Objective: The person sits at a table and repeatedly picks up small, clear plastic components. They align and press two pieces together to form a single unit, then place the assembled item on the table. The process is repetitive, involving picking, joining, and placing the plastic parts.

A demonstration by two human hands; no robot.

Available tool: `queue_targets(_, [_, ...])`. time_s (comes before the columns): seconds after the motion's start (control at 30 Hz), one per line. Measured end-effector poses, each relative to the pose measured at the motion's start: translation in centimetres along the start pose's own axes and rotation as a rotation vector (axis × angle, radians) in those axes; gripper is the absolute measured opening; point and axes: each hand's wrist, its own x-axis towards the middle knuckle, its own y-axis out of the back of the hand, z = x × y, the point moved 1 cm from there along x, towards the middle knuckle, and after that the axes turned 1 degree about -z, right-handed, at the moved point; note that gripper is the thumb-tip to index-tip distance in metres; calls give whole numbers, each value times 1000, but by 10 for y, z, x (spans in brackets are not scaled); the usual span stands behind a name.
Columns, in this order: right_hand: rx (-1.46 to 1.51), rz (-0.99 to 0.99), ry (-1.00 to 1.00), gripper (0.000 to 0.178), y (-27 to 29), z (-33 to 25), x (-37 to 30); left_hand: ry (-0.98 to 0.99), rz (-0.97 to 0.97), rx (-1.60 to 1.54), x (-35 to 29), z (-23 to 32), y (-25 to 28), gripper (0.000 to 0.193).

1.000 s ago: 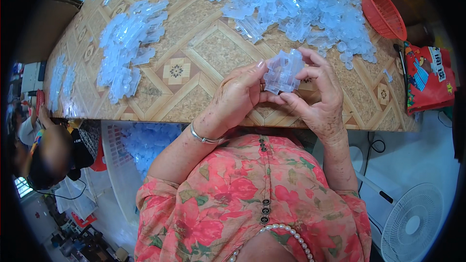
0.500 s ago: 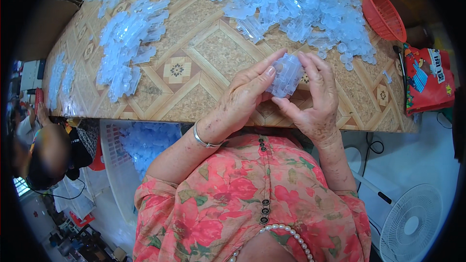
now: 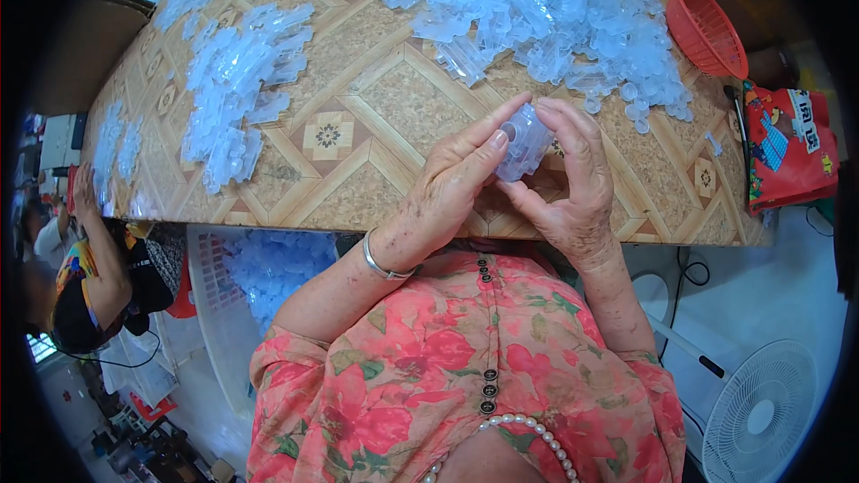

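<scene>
Between both hands, just above the table's near edge, is a small bundle of clear plastic pieces [image 3: 526,141], with a round opening on one side. My left hand [image 3: 465,161] grips it from the left, thumb and fingers pressed along its side. My right hand [image 3: 573,170] curves round its right side, fingertips at the top and thumb near the bottom. Beyond the hands lies a big heap of clear plastic parts [image 3: 555,18], tube-like pieces and small round caps among them. A smaller pile of clear plastic strips [image 3: 234,89] lies to the left.
The patterned table [image 3: 376,125] has a red plastic basket [image 3: 707,27] and a red printed bag [image 3: 792,148] at its right. A white crate [image 3: 210,277] with more plastic parts stands below the left edge. A white fan [image 3: 761,416] is at lower right. Another person's arm [image 3: 107,255] shows at far left.
The bundle has turned slightly between my hands, and its round opening now shows more clearly. My right fingers have closed in a little. The other person's arm at far left has moved.
</scene>
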Motion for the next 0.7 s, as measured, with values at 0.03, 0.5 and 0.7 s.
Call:
queue_targets(0.03, [-2,4,12,79,-2,0,2,12,5,-56,1,2,1,54])
queue_targets(0.5, [-33,32,65,82,-8,0,-2,-14,-61,-262,0,-4,-3,57])
queue_targets(0.7, [-61,37,28,87,-5,1,-5,-15,-88,-232,3,-3,-8,56])
